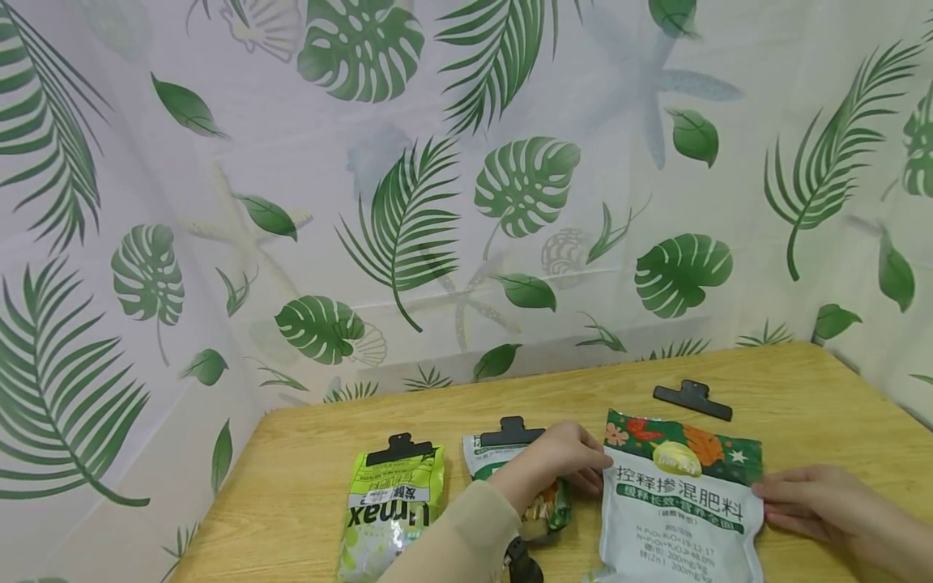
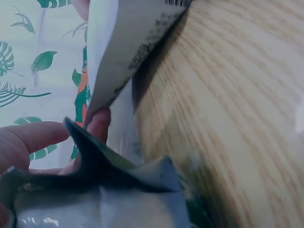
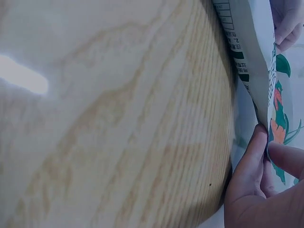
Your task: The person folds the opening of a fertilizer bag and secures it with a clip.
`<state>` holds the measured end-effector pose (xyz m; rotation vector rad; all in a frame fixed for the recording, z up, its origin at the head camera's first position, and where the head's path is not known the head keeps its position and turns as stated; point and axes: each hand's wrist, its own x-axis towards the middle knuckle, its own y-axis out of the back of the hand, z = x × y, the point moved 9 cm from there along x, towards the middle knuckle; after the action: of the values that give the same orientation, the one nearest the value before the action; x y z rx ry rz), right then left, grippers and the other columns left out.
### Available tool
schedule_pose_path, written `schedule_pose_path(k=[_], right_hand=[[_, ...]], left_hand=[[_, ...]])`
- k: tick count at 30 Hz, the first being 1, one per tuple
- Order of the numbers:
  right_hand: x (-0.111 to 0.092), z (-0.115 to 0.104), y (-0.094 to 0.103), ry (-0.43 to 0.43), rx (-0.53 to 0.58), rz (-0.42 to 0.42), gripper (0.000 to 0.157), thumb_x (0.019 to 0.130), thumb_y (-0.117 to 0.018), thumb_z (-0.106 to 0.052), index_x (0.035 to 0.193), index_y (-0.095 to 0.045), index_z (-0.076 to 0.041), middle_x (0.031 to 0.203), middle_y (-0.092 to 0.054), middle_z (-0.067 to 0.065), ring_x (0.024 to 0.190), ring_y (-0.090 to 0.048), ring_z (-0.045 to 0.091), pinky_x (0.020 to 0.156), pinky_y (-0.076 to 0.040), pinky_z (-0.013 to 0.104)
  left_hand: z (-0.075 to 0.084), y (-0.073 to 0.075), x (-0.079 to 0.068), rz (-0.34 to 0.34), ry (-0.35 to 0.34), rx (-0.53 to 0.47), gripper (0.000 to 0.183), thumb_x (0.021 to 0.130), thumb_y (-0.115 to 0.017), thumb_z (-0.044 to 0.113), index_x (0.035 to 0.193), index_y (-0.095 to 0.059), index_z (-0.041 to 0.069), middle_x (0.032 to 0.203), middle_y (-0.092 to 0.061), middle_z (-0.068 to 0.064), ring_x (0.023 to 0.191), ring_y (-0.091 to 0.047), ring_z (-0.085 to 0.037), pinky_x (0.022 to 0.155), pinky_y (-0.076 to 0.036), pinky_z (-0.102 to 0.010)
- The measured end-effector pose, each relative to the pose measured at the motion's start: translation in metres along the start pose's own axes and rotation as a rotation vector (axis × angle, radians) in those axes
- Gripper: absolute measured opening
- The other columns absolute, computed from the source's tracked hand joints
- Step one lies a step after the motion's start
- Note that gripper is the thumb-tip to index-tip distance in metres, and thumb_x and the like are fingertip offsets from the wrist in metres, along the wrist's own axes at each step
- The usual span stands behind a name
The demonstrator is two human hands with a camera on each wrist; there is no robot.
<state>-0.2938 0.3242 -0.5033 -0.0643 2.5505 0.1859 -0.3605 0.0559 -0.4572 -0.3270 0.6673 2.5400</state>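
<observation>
A white fertilizer bag with a green, flower-printed top band stands at the right of the table, its lower end cut off by the head view's edge. My left hand pinches its left edge near the top. At the opposite edge, my right hand pinches it between thumb and fingers, as the bag's side in the right wrist view also shows. Behind the bag lies a loose black clip. Another bag, with a black clip on its top, is partly hidden by my left hand and forearm.
A yellow-green bag lies at the left with a black clip across its top. The wooden table meets a leaf-printed curtain at the back and sides.
</observation>
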Motion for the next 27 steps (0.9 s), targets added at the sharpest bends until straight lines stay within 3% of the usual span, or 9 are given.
schedule_pose_path(k=[8,14,21,27], right_hand=[[0.004,0.003,0.001,-0.002,0.031,0.007,0.058,0.089,-0.066,-0.013,0.125,-0.039,0.025,0.082,-0.069,0.001,0.077,-0.068,0.014,0.079,-0.056,0.031],[0.004,0.002,0.002,-0.005,0.057,0.005,0.054,0.089,-0.066,-0.013,0.122,-0.044,0.024,0.081,-0.069,0.002,0.077,-0.068,0.014,0.079,-0.056,0.031],[0.001,-0.003,-0.001,0.001,0.044,0.007,0.059,0.092,-0.063,-0.015,0.126,-0.036,0.024,0.081,-0.069,0.002,0.078,-0.068,0.016,0.080,-0.056,0.032],[0.002,-0.007,0.002,0.009,0.026,0.018,0.046,0.091,-0.063,-0.014,0.117,-0.049,0.021,0.082,-0.070,0.004,0.079,-0.068,0.018,0.080,-0.056,0.033]], left_hand=[[-0.001,0.000,0.001,0.004,-0.018,-0.021,0.007,0.086,-0.068,0.006,0.080,-0.069,0.002,0.065,-0.066,-0.012,0.058,-0.067,-0.024,0.054,-0.056,-0.032],[0.000,0.000,0.002,-0.001,-0.024,-0.013,0.010,0.086,-0.068,0.007,0.078,-0.069,0.003,0.065,-0.066,-0.011,0.056,-0.066,-0.022,0.056,-0.057,-0.032],[0.002,0.002,0.003,0.019,-0.043,-0.006,0.011,0.085,-0.068,0.007,0.075,-0.070,0.004,0.062,-0.066,-0.011,0.052,-0.064,-0.020,0.052,-0.056,-0.030],[0.004,0.004,0.000,0.023,-0.059,-0.004,0.015,0.086,-0.068,0.008,0.072,-0.070,0.004,0.059,-0.065,-0.011,0.048,-0.062,-0.017,0.051,-0.055,-0.030]])
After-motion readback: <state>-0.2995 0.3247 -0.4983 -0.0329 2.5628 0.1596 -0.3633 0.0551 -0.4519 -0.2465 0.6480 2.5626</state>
